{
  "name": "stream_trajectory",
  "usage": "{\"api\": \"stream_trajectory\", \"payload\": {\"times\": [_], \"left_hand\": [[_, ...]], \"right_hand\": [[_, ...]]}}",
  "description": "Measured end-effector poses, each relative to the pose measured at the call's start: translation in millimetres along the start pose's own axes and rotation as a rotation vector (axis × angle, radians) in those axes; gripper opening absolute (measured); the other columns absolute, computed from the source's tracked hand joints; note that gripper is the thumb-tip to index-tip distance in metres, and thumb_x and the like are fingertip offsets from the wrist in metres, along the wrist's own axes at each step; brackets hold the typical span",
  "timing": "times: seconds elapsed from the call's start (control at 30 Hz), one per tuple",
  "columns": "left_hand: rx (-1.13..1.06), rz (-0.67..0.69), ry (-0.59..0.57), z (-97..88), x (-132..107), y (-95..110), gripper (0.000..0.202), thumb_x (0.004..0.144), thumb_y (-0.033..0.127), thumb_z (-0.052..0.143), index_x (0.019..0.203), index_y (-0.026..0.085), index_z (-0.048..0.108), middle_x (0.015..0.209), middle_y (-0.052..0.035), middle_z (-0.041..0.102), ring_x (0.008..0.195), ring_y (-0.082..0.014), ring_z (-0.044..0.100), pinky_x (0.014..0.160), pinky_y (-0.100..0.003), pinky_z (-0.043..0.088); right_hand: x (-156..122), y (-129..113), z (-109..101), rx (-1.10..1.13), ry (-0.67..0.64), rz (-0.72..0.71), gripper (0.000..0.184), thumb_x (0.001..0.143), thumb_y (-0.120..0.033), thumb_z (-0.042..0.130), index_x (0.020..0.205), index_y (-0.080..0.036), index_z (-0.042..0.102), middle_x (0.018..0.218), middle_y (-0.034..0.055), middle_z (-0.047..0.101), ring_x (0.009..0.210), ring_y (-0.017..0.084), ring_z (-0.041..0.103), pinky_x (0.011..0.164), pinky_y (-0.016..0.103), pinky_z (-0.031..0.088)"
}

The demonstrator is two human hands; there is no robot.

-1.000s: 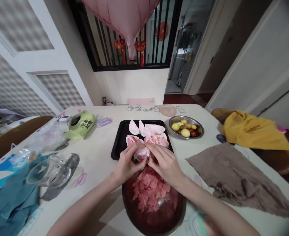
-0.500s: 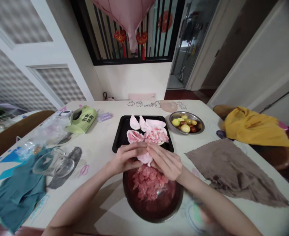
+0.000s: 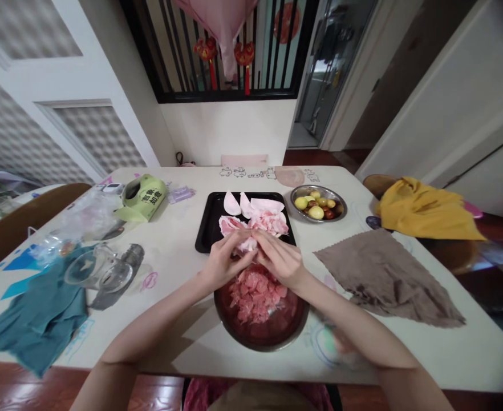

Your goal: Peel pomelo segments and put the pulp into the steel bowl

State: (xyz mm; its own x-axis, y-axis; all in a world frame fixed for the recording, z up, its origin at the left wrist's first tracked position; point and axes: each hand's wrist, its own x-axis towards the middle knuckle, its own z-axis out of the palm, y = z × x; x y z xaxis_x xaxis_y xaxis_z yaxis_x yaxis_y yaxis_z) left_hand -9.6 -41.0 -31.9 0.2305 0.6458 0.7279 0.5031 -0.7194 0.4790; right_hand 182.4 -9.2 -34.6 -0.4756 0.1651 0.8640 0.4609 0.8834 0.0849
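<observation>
Both hands close around a pale pink piece of raw meat (image 3: 247, 245), above the far rim of a metal bowl. My left hand (image 3: 229, 258) grips it from the left and my right hand (image 3: 280, 260) from the right, with the fingertips meeting over it. Part of the piece is hidden by the fingers. Below, the metal bowl (image 3: 262, 346) holds a heap of red raw meat chunks (image 3: 256, 294). Just beyond the hands lies a black tray (image 3: 209, 224) bearing more pink, fatty meat (image 3: 268, 221) and several smooth whitish wedges (image 3: 267, 205).
A steel bowl of small yellow and red fruits (image 3: 316, 212) stands right of the tray. A brown cloth (image 3: 390, 277) lies to the right. On the left are a glass pitcher (image 3: 91, 269), a teal cloth (image 3: 48, 314) and a green bag (image 3: 145, 200).
The view has shifted, so the table appears slightly higher. The fingers have drawn closer around the meat piece, and less of it shows.
</observation>
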Motion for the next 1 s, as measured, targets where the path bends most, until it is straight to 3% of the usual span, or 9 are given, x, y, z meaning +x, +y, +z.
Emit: {"api": "stream_trajectory", "payload": {"times": [0.23,0.4,0.5,0.57,0.7,0.9,1.0], "left_hand": [[-0.005,0.032,-0.011,1.3,1,3,0.029,0.094,0.017,0.06,0.123,0.019,0.058,0.113,-0.01,0.072,0.105,-0.0198,0.072,0.093,-0.03,0.057],[-0.057,-0.134,0.056,12.8,-3,9,0.018,0.094,0.018,0.056,0.112,0.019,0.057,0.103,-0.0062,0.07,0.091,-0.0165,0.069,0.081,-0.027,0.056],[-0.086,-0.175,0.184,22.6,-8,8,0.009,0.099,0.025,0.05,0.105,0.02,0.055,0.093,-0.0027,0.066,0.078,-0.0134,0.064,0.071,-0.025,0.053],[-0.097,-0.151,0.25,27.0,-11,4,0.015,0.102,0.032,0.047,0.105,0.021,0.056,0.091,-0.0021,0.066,0.076,-0.0138,0.063,0.07,-0.027,0.052],[-0.106,-0.114,0.261,29.9,-15,-5,0.025,0.103,0.045,0.047,0.106,0.022,0.058,0.089,-0.0022,0.066,0.075,-0.0151,0.062,0.071,-0.03,0.051],[-0.07,-0.063,0.23,27.7,-16,-3,0.027,0.105,0.042,0.045,0.12,0.022,0.053,0.107,-0.0084,0.067,0.097,-0.0195,0.066,0.087,-0.036,0.055],[-0.149,-0.125,0.153,25.3,-14,4,0.036,0.102,0.039,0.052,0.133,0.021,0.047,0.124,-0.0133,0.062,0.114,-0.0228,0.064,0.099,-0.039,0.053]], "right_hand": [[-7,2,6,-0.023,0.019,0.004,0.066,0.1,-0.017,0.057,0.16,-0.012,0.031,0.127,0.0136,0.073,0.116,0.024,0.073,0.101,0.032,0.062],[-8,0,12,-0.067,0.012,-0.013,0.068,0.099,-0.014,0.058,0.16,-0.009,0.03,0.129,0.0153,0.072,0.115,0.024,0.074,0.102,0.033,0.062],[-9,-5,15,-0.047,-0.013,-0.006,0.066,0.098,-0.016,0.06,0.159,-0.01,0.034,0.13,0.0152,0.071,0.116,0.025,0.073,0.102,0.034,0.063],[-9,-9,16,-0.027,-0.016,0.014,0.064,0.098,-0.017,0.061,0.158,-0.012,0.037,0.13,0.0139,0.071,0.116,0.025,0.073,0.102,0.034,0.062],[-7,-14,14,-0.012,0.006,0.042,0.062,0.1,-0.017,0.059,0.158,-0.015,0.038,0.13,0.012,0.072,0.113,0.023,0.075,0.1,0.032,0.063],[-1,-9,7,0.019,0.016,0.018,0.062,0.101,-0.017,0.055,0.159,-0.017,0.035,0.133,0.0096,0.07,0.116,0.022,0.073,0.103,0.032,0.062],[2,-4,4,0.002,0.056,0.005,0.062,0.101,-0.02,0.056,0.159,-0.014,0.034,0.135,0.0117,0.069,0.122,0.023,0.07,0.107,0.034,0.06]]}}
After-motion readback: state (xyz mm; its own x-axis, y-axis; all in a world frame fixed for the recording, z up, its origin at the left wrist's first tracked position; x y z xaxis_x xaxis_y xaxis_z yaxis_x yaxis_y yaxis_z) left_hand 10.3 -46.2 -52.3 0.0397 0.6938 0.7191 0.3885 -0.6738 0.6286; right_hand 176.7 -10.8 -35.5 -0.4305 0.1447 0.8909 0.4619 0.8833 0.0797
